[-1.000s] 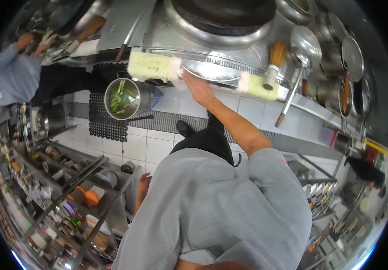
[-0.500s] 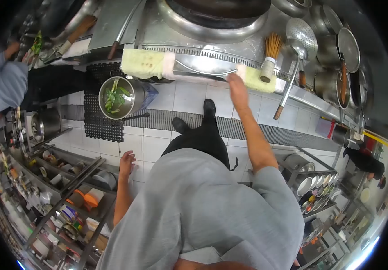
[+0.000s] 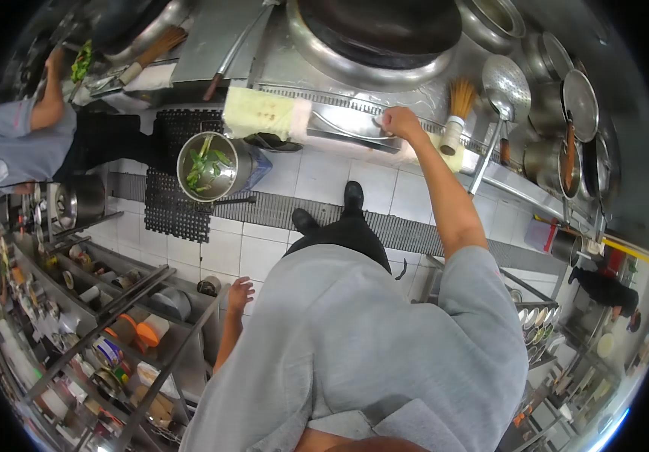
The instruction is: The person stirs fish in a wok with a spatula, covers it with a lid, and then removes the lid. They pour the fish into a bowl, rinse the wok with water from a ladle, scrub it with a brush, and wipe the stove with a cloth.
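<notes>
My right hand [image 3: 402,123] is at the front of the steel stove, its fingers bent together at the right end of a curved metal bar [image 3: 339,128]. Whether they grip the bar or something small behind it, I cannot make out. Low at my left side hangs my left hand [image 3: 241,294], fingers apart and holding nothing. Over the stove's front edge lies a folded pale yellow cloth [image 3: 260,113]. A large dark wok [image 3: 381,30] sits on the burner ring beyond my right hand. To its right stands a bamboo brush [image 3: 456,113].
A metal pot [image 3: 184,169] with green leaves inside stands at the left near a black rubber mat [image 3: 170,215]. A perforated ladle [image 3: 506,87] lies on the right. Another person [image 3: 27,139] works at the far left. Shelves [image 3: 143,324] with containers line the area behind me.
My right hand has moved slightly up and over the stove edge, its fingers now above the bar's end. My left hand has shifted right in view. The whole view has turned slightly.
</notes>
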`<state>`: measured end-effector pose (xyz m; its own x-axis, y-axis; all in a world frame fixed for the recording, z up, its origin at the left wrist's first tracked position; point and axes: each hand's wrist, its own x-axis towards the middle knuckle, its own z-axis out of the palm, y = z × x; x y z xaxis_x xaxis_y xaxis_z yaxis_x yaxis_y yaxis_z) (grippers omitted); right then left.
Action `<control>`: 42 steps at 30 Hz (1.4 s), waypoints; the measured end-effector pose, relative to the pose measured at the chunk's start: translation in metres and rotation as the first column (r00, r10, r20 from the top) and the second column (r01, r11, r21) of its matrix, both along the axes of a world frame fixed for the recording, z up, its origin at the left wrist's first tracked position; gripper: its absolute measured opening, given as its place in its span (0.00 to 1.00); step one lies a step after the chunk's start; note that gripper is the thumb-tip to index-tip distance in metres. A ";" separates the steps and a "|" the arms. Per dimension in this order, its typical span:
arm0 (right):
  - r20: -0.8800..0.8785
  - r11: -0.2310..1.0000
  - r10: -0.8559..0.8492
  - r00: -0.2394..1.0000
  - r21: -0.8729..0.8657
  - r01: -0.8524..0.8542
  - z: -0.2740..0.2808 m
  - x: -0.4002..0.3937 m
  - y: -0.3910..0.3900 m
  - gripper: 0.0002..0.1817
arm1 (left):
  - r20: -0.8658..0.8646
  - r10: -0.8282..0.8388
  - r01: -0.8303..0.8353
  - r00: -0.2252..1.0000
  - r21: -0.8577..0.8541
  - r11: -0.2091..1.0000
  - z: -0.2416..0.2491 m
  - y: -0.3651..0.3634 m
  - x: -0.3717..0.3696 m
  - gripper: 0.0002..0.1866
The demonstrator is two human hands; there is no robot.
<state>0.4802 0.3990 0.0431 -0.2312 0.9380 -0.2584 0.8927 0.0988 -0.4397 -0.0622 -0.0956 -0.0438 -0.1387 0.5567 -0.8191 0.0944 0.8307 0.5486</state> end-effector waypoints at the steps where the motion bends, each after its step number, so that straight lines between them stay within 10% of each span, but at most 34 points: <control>1: -0.070 0.995 0.050 0.996 -0.085 -0.056 -0.003 -0.020 0.006 0.08 | -0.008 0.048 -0.048 0.999 -0.023 0.999 0.005 -0.006 0.003 0.22; 5: -0.141 0.992 -0.085 0.986 0.083 0.097 -0.025 -0.123 0.035 0.07 | -0.110 0.097 -0.105 0.989 -0.074 0.992 0.041 -0.024 0.018 0.23; 11: 0.024 0.972 0.212 0.977 0.099 -0.213 -0.016 -0.172 0.063 0.13 | -0.171 0.164 -0.176 0.972 -0.062 0.982 0.056 -0.053 0.022 0.22; 15: 0.117 0.993 0.115 0.986 0.010 -0.116 -0.027 -0.078 0.045 0.15 | -0.091 0.159 -0.153 0.983 0.073 0.986 -0.032 -0.102 -0.001 0.19; 17: 0.373 0.891 0.454 0.809 -0.178 -0.418 -0.016 0.013 0.043 0.15 | -0.147 0.080 -0.048 0.986 0.211 0.976 -0.088 -0.122 -0.008 0.19; 20: 0.368 0.983 0.000 0.930 0.172 -0.068 -0.016 0.114 0.000 0.14 | -0.208 -0.101 0.136 0.973 0.161 0.978 -0.093 -0.099 -0.007 0.18; 22: 0.064 0.882 -0.402 0.913 0.297 0.367 0.034 0.093 -0.054 0.13 | -0.123 -0.083 0.086 0.989 0.024 0.996 -0.065 -0.060 0.000 0.18; 24: -0.297 0.753 -0.556 0.777 0.216 0.621 0.020 0.068 -0.103 0.14 | -0.015 0.154 -0.155 0.988 -0.178 0.972 0.039 0.024 0.039 0.19; 26: -0.457 0.525 -0.809 0.370 -0.277 0.805 -0.017 0.029 -0.143 0.10 | 0.015 0.066 -0.066 0.998 -0.030 0.997 0.004 0.025 0.020 0.19; 28: -0.457 0.215 -0.857 -0.239 -0.738 0.640 -0.041 -0.020 -0.164 0.09 | 0.043 0.072 -0.074 0.996 0.038 0.997 -0.008 0.032 -0.001 0.20; 33: -0.401 0.148 -0.686 -0.607 -0.894 0.423 -0.082 -0.092 -0.098 0.09 | -0.035 0.179 -0.176 0.983 0.073 0.982 0.018 0.064 -0.036 0.20; 37: -0.357 0.491 -0.826 -0.436 -0.835 -0.248 -0.038 -0.207 -0.072 0.06 | -0.009 0.170 -0.169 0.985 0.073 0.983 0.014 0.050 -0.044 0.20; 39: -0.472 0.599 -0.797 -0.376 -0.698 -0.393 0.019 -0.226 -0.077 0.08 | 0.224 0.176 -0.196 0.959 0.075 0.978 -0.016 0.024 -0.052 0.19; 42: -0.642 0.669 -0.727 -0.243 -0.583 -0.461 0.076 -0.208 -0.102 0.11 | -0.002 -0.199 0.199 0.980 0.044 0.979 -0.003 0.038 -0.013 0.17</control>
<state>0.2723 0.2968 0.1195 -0.5970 0.7557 -0.2693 -0.6378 -0.6507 -0.4121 -0.0751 -0.0578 -0.0464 -0.0199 0.6082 -0.7935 0.2541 0.7707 0.5843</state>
